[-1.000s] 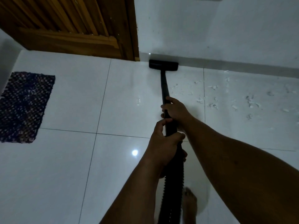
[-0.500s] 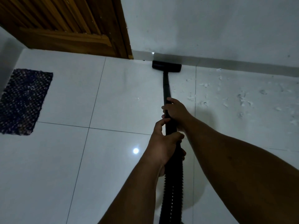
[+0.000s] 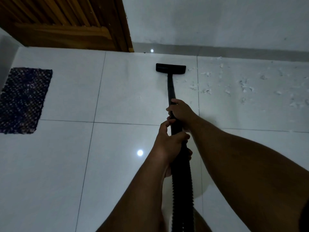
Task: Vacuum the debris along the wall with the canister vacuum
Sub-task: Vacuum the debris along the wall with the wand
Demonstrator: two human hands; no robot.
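1. Two hands grip the black wand (image 3: 170, 87): right hand (image 3: 181, 113) ahead, left hand (image 3: 170, 144) behind, at the ribbed hose (image 3: 183, 190);
2. The floor nozzle (image 3: 170, 68) sits near the wall (image 3: 217, 22); white debris (image 3: 242, 84) lies scattered to its right;
3. A wooden door (image 3: 66, 25) and a dark mat (image 3: 23, 99) stand left.

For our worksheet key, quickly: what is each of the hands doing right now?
Left hand: closed around the vacuum wand, nearer the ribbed hose.
Right hand: closed around the wand, further forward.
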